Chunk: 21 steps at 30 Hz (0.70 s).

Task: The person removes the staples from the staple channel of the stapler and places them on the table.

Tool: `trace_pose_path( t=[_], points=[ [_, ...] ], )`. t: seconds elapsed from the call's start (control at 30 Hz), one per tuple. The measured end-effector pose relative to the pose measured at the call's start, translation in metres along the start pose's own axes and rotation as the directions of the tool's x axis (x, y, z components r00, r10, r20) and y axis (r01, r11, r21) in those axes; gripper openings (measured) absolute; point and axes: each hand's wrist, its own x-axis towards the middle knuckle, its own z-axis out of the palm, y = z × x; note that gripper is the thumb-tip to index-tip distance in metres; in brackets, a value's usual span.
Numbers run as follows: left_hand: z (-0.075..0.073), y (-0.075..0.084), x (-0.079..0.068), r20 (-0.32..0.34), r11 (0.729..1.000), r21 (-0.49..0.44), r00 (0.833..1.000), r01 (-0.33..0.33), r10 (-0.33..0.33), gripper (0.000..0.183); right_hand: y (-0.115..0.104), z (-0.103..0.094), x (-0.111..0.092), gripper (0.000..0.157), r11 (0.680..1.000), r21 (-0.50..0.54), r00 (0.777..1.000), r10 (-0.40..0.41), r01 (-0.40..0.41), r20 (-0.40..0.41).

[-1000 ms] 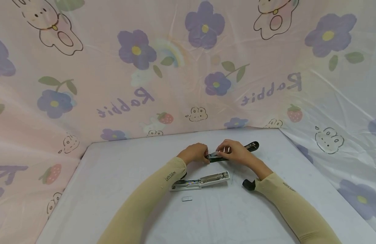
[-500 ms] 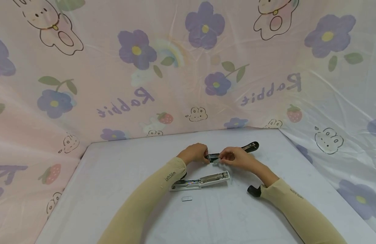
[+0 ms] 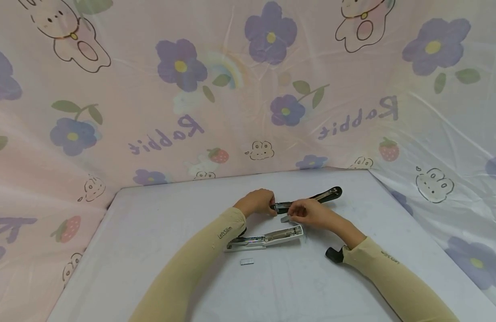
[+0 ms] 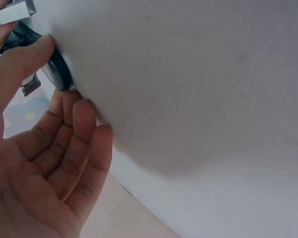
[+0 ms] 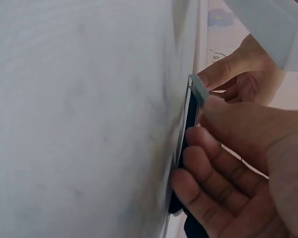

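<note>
A black stapler (image 3: 327, 195) lies opened out on the table, its top swung back to the right. My left hand (image 3: 257, 202) holds its left end, the thumb (image 4: 37, 53) on the dark base in the left wrist view. Between thumb and finger my right hand (image 3: 312, 213) pinches a small grey strip of staples (image 3: 286, 219), just in front of the black stapler. The right wrist view shows that staple strip (image 5: 198, 89) at the thumb tip, the other fingers loosely bent. A white stapler (image 3: 281, 235), also opened out, lies nearer, partly behind the left sleeve.
Another small strip of staples (image 3: 247, 261) lies on the white table (image 3: 171, 219) in front of the white stapler. A curtain (image 3: 231, 103) printed with flowers and rabbits hangs behind the table and along its sides.
My right hand has come down from over the black stapler to its near side, bringing the staple strip along. The left hand and both staplers have stayed in place.
</note>
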Motion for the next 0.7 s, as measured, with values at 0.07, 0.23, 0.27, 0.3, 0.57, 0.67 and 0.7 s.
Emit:
trace_pose_path(
  t=[0.07,0.23,0.27,0.3,0.57,0.67,0.7],
  points=[
    [0.001,-0.001,-0.001,0.006,1.000,-0.020,1.000,0.001,-0.001,0.031,0.000,0.001,0.000,0.010,1.000,-0.008,1.000,0.005,-0.005,0.011],
    [0.003,-0.006,-0.001,0.012,0.996,-0.094,1.000,-0.001,0.002,0.033,-0.002,0.002,0.001,0.011,0.999,-0.033,1.000,-0.001,0.001,0.022],
    [0.003,-0.008,-0.001,0.010,0.994,-0.108,1.000,-0.003,0.004,0.034,-0.002,0.002,0.001,0.011,0.999,-0.040,1.000,-0.002,0.003,0.021],
    [0.003,-0.010,-0.001,0.008,0.993,-0.120,1.000,-0.006,0.007,0.035,-0.003,0.002,0.001,0.011,0.999,-0.049,1.000,-0.007,0.007,0.019],
    [-0.003,-0.023,-0.010,-0.007,0.987,-0.155,0.999,-0.049,0.049,0.038,-0.007,0.000,-0.001,0.014,0.998,-0.058,1.000,-0.007,0.007,0.007],
    [-0.007,-0.028,-0.022,-0.028,0.989,-0.139,0.998,-0.058,0.054,0.041,-0.006,-0.004,-0.007,0.015,0.998,-0.059,1.000,-0.010,0.011,0.006],
    [-0.009,-0.030,-0.027,-0.038,0.989,-0.134,0.998,-0.059,0.054,0.042,-0.005,-0.006,-0.009,0.016,0.998,-0.063,1.000,-0.012,0.012,0.002]
  ],
)
